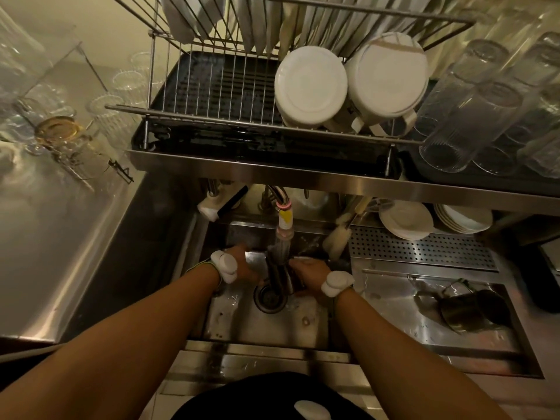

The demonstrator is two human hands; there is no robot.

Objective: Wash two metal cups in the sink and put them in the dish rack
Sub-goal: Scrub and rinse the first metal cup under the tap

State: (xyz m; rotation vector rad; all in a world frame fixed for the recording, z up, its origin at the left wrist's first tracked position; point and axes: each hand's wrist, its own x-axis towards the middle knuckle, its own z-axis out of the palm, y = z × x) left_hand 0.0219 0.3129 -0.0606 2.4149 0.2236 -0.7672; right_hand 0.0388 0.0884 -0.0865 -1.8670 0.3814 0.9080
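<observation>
Under the tap (285, 225) in the steel sink (272, 331): right hand (306, 272) fingers curled round a dark cylindrical metal cup (280, 275), left hand (245, 265) fingers against its left side, grip unclear. On the wet right worktop (394, 301), a second cup (463, 312) on its side.

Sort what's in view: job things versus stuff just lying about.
Job: dark metal cup in left hand and right hand; second metal cup on its side; steel sink; steel tap; wire dish rack.
Lying about: white upturned mugs, clear glasses, white plates, pale bottle brush.
</observation>
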